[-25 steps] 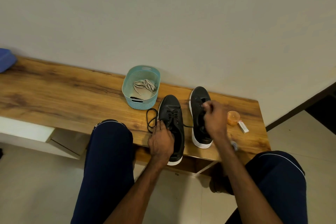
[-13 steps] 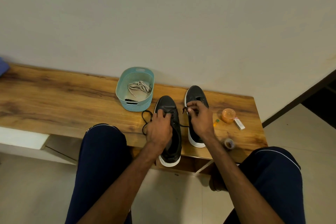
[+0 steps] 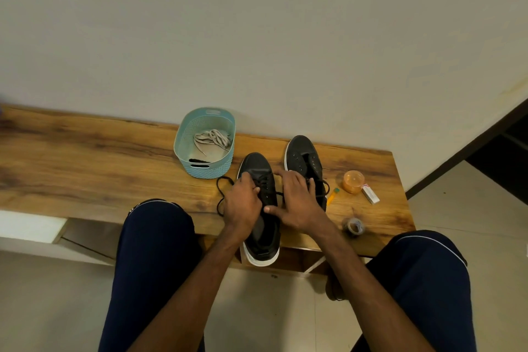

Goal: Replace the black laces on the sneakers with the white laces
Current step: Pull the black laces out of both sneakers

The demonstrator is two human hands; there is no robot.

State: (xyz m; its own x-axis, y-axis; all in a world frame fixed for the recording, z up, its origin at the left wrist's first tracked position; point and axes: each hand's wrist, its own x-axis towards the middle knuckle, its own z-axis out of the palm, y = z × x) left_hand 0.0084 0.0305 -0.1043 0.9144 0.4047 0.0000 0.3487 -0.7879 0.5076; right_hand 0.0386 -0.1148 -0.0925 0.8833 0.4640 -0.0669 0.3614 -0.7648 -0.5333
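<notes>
Two black sneakers with white soles stand on the wooden bench (image 3: pixel 85 168). My left hand (image 3: pixel 243 204) is on the left sneaker (image 3: pixel 263 240), its fingers curled into the black lace (image 3: pixel 221 194), which loops out to the left. My right hand (image 3: pixel 298 204) lies beside it. The thumb touches the left sneaker's side and the fingers reach over the near part of the right sneaker (image 3: pixel 303 153). A strand of black lace trails out to the right of that hand. White laces (image 3: pixel 211 137) lie in a teal basket (image 3: pixel 183 137) behind the left sneaker.
To the right of the sneakers are an orange round container (image 3: pixel 353 181), a small white box (image 3: pixel 370 194), a small yellow and green item (image 3: pixel 332 196) and a tape roll (image 3: pixel 355 226). A wall rises right behind the bench. My knees flank the bench's front edge.
My right hand has moved left from the right sneaker's laces to beside my left hand. My left hand has slid forward up the left sneaker's laces.
</notes>
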